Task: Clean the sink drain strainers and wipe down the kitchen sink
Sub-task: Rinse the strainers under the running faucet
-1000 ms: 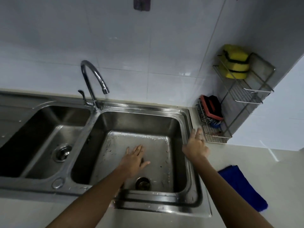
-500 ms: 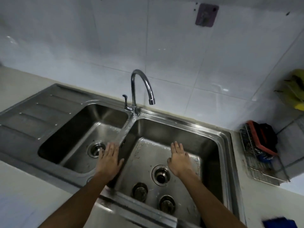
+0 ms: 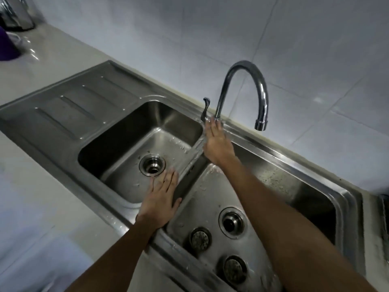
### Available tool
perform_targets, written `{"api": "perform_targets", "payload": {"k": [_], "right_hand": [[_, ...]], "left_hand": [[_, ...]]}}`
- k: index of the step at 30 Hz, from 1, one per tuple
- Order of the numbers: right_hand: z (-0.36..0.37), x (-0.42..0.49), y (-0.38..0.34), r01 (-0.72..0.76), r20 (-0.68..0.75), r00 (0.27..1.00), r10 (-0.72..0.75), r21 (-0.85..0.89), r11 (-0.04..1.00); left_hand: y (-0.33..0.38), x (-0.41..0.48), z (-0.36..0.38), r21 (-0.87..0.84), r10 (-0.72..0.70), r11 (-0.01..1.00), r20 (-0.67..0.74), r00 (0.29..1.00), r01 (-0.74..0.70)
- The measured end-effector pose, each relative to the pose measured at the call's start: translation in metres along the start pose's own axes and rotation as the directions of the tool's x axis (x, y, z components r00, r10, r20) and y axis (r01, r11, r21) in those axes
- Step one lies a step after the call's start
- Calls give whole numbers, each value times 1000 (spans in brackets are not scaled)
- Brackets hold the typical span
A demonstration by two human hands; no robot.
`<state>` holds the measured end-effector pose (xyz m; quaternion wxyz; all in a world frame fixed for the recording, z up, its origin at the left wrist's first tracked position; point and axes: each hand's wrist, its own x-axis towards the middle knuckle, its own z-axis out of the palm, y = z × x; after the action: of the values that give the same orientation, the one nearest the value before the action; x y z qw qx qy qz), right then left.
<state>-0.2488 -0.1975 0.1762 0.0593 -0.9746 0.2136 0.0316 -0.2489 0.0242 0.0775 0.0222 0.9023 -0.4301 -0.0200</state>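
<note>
step: rinse prep, I'd say | left hand [image 3: 161, 199] flat over the divider [image 3: 190, 163], fingers straight, holding nothing | right hand [image 3: 216, 144] open too, fingertips [image 3: 211, 125] at the faucet [image 3: 223, 87] base by the lever [image 3: 205, 106] | two strainers [image 3: 200, 239] lie between the forearms, beside the open drain [image 3: 231, 222] | next: probably flick that lever, then grab one

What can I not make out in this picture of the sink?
- Head view: the base of the faucet is hidden behind the fingers of the right hand.
- Head view: the purple object is cut off by the left edge.
- Head view: the two loose strainers are too blurred to show any dirt.
</note>
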Motion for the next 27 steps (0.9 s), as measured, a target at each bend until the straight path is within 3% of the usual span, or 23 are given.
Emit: {"api": "perform_targets", "payload": {"k": [3,14,27], "right_hand": [[-4,31,-1,36,-53,998,-40,-82,996],[6,73,-4,40,-6,999,-42,-181,983],[-2,81,-11,-8,50,999,13,-106,994]], "left_hand": [[0,0,1,-10,-11,1000,11,1000,11],[-4,3,8,-43,5,999,101,995,0],[-3,4,6,-62,9,998,132,991,0]]}}
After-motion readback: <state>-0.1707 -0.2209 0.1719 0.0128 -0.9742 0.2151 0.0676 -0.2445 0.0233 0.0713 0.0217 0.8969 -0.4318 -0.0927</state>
